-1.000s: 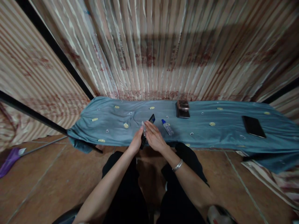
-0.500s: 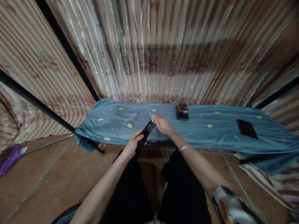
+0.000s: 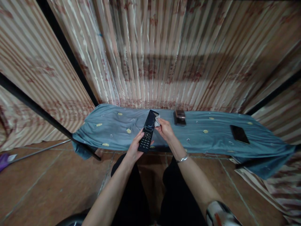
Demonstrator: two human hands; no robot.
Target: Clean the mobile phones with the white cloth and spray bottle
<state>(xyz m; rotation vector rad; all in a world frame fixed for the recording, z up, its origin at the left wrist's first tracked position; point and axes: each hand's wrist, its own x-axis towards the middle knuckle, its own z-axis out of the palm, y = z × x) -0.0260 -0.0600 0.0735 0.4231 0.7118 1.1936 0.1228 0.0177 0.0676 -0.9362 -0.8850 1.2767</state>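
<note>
An unfolded black flip phone (image 3: 145,139) lies in my left hand (image 3: 134,147), whose fingers wrap around its keypad half. Its keys and dark screen face up toward me. My right hand (image 3: 166,129) pinches a small crumpled whitish cloth or tissue (image 3: 157,121) at the right edge of the phone's screen half. A silver bracelet circles my right wrist. Both hands are above the front part of a bench covered with blue patterned fabric (image 3: 122,125).
On the blue fabric sit a small dark box-like object (image 3: 180,118), partly pixelated, and a flat black tablet-like object (image 3: 239,134) farther right. Black poles (image 3: 68,53) slant down at the left and right. A striped curtain (image 3: 150,62) hangs behind. A purple object (image 3: 4,161) lies on the tiled floor.
The phone has turned more upright and its screen and keypad now face me more fully. My right hand has shifted from the screen's top end down to its right edge, still pinching the whitish cloth.
</note>
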